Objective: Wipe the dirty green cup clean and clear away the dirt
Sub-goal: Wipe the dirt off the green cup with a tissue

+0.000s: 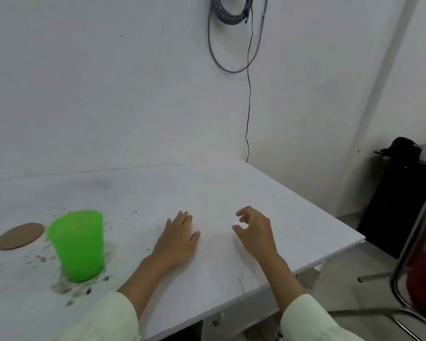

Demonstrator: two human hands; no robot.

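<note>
On the white table (pixel 231 188) I see the green cup (pixel 78 244), wide end up. Right of the cup, the left hand (pixel 176 242) lies flat; farther right, the right hand (pixel 253 232) hangs loosely curled (holding nothing). A brown coaster (pixel 20 236) lies left of the cup, and dirt specks (pixel 67 289) ring its base.

Bare workroom: white table (pixel 231 193), coiled cable (pixel 231 11) on wall
</note>
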